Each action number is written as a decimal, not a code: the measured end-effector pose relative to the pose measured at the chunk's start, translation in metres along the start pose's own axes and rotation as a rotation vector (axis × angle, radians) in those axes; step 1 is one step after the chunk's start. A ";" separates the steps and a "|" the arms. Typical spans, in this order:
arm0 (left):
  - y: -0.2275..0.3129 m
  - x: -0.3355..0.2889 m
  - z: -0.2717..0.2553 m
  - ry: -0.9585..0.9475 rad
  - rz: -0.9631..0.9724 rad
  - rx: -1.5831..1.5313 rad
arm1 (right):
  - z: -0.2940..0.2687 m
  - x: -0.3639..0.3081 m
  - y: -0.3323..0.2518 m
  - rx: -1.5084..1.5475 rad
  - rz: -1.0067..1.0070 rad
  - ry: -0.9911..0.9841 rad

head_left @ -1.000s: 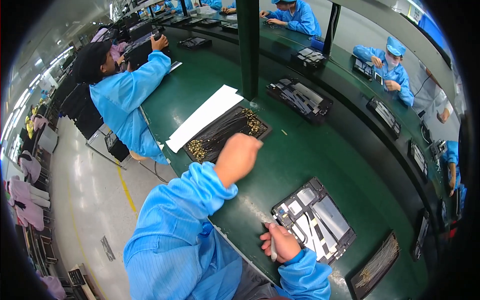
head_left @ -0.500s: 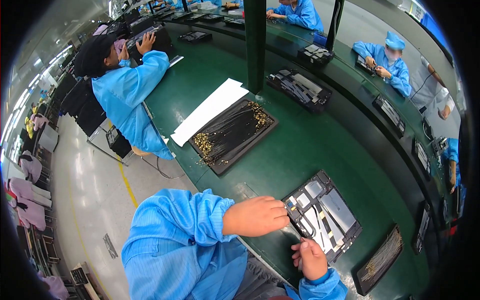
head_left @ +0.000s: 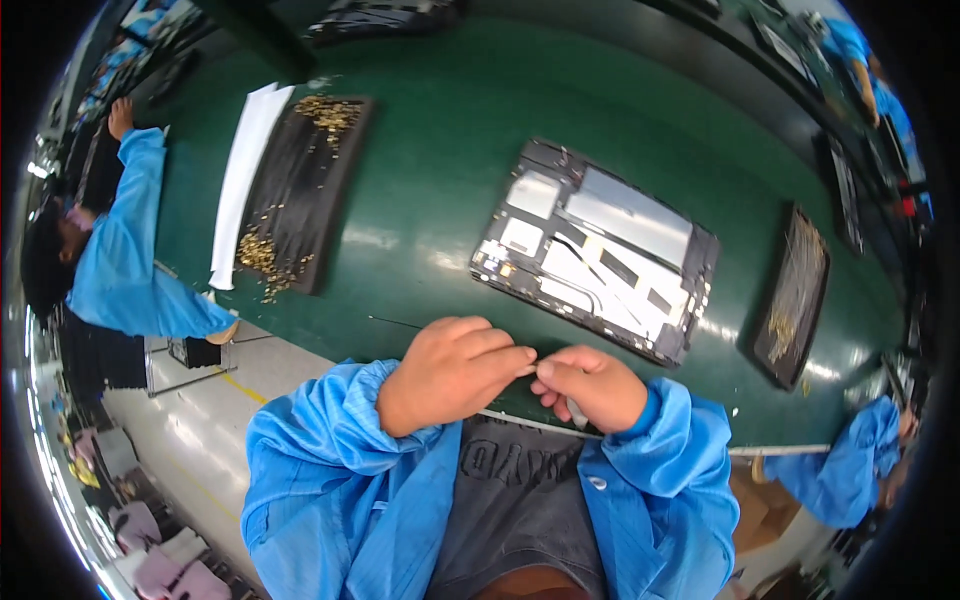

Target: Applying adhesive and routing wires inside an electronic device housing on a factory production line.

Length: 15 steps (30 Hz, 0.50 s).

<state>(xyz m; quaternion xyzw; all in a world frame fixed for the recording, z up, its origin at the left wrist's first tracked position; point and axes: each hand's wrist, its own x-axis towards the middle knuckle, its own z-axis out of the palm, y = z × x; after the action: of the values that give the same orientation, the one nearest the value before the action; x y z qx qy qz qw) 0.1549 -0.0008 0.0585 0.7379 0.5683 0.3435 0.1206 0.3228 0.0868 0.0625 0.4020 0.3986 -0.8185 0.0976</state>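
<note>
My left hand (head_left: 455,368) and my right hand (head_left: 592,385) meet fingertip to fingertip near the table's front edge. A thin black cable (head_left: 392,321) sticks out to the left from under my left hand, which is closed on it. The fingers of my right hand are pinched together at the left fingertips; what they hold is too small to make out. A bit of white shows beneath my right fingers. Just beyond lies an opened flat device (head_left: 600,255), with silver and white plates in a black frame. Neither hand touches it.
On the left stands a black tray (head_left: 300,200) of dark cables with gold ends, beside white paper strips (head_left: 245,185). A second tray (head_left: 790,300) of thin wires stands right. Co-workers in blue sit at left (head_left: 125,245) and right (head_left: 850,465). Another device (head_left: 385,18) lies far back.
Both hands have drawn back from the device and come together at the table's front edge. The cable now shows beside my left hand. My view has turned and moved closer to the table.
</note>
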 end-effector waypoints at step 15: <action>-0.001 0.025 0.021 -0.018 -0.164 0.293 | 0.003 0.011 -0.003 0.031 -0.966 0.715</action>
<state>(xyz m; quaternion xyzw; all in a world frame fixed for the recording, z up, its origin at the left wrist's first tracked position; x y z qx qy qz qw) 0.1707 0.0273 0.0518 0.7019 0.6693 0.2395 0.0446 0.3123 0.0879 0.0569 0.4271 0.5324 -0.5901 -0.4312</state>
